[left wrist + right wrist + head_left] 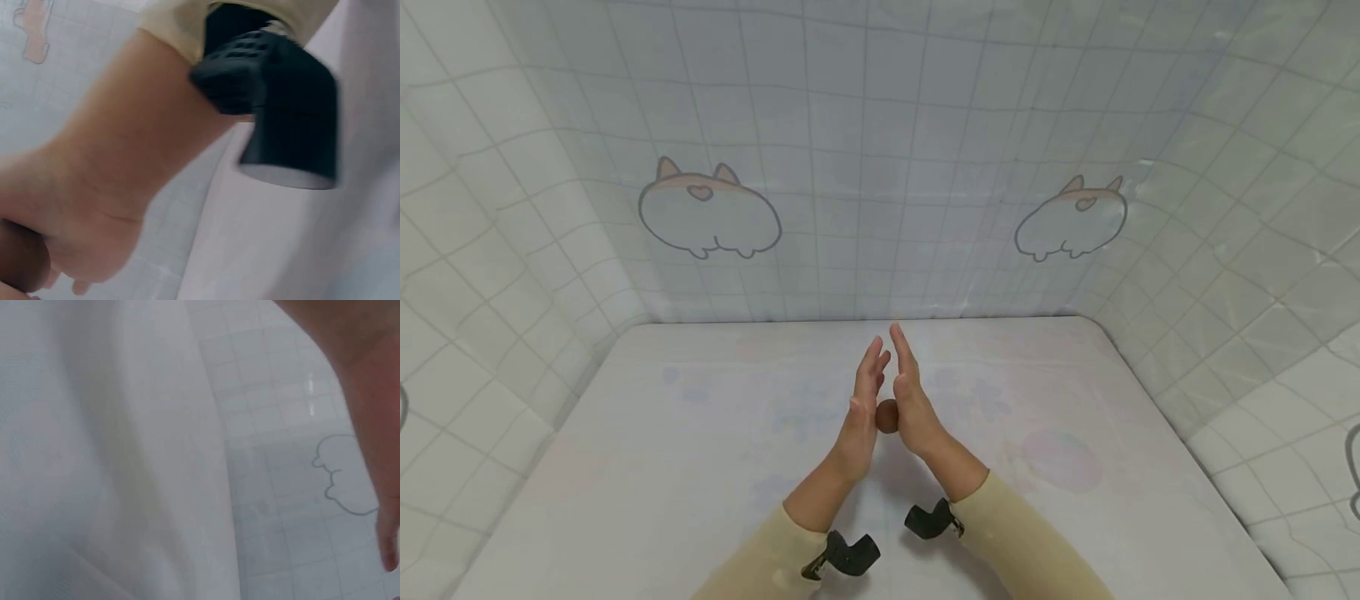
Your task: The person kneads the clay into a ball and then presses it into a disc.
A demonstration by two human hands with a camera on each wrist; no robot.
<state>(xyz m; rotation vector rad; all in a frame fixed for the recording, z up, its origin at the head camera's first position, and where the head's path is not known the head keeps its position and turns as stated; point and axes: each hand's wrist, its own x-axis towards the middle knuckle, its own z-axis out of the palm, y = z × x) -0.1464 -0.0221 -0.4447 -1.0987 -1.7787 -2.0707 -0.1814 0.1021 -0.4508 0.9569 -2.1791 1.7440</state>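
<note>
A small round brown ball point(887, 416) sits between the two palms in the head view, touching both. My left hand point(860, 423) presses it from the left side, fingers straight and pointing away from me. From the right, my right hand point(916, 410) presses against it with fingers extended. The fingertips of both hands lean close to each other above the table. In the left wrist view the brown ball point(22, 256) shows at the lower left against a palm. The right wrist view catches only part of a hand and forearm at its right edge; the ball is out of that view.
A pale, faintly patterned cloth point(685, 467) covers the table. Grid-patterned sheeting point(895, 208) with cartoon animal drawings stands behind and at both sides. Black wrist cameras point(853, 554) are fixed at the cream sleeves point(775, 554).
</note>
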